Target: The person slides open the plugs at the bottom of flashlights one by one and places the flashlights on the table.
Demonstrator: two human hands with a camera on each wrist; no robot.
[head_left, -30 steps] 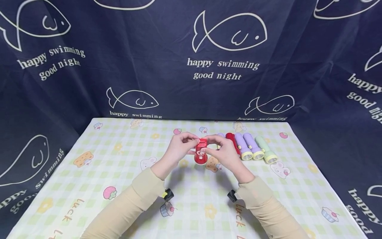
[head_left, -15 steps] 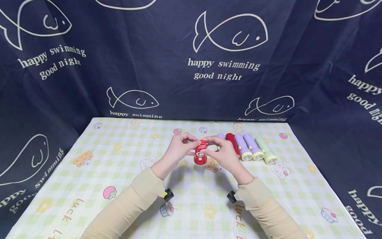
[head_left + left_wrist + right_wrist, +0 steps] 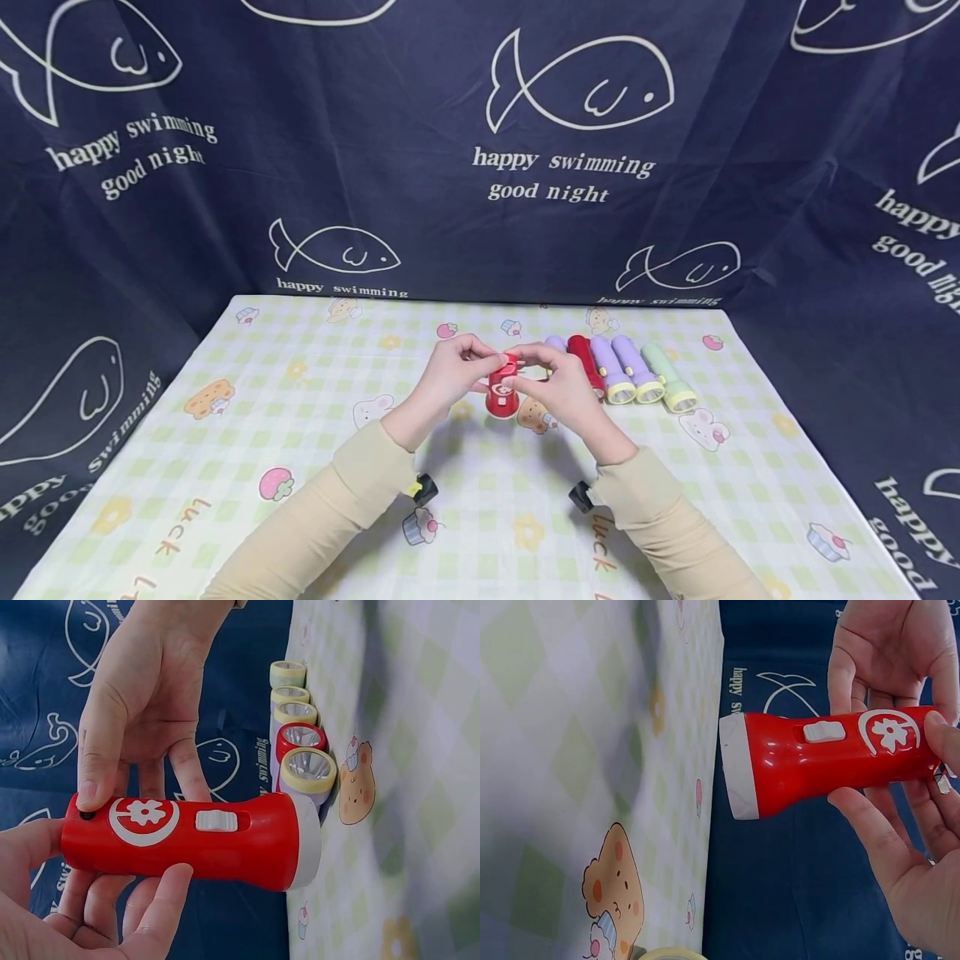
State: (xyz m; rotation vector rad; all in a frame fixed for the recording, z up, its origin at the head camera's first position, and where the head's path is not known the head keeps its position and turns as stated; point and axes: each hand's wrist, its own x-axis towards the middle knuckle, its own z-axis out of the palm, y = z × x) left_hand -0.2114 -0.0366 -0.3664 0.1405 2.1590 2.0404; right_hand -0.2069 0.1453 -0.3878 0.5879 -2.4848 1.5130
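A red flashlight (image 3: 502,398) hangs over the table, its lens end down and its tail up. It has a white flower mark, a white slide switch (image 3: 217,820) and a white rim around the lens. My left hand (image 3: 448,372) holds the tail end from the left, thumb near the top. On the other side my right hand (image 3: 562,387) grips the body and tail with thumb and fingers. Beside the tail in the right wrist view is a small shiny metal piece (image 3: 942,780), partly hidden by fingers.
Several flashlights lie in a row to the right, including a red one (image 3: 585,365), a purple one (image 3: 611,367) and a green one (image 3: 669,375). A checked cloth (image 3: 247,417) covers the table. A dark blue fish-print curtain (image 3: 435,167) stands behind.
The red flashlight has dropped slightly and tilted a little, with both hands still on it. The row of flashlights has not moved.
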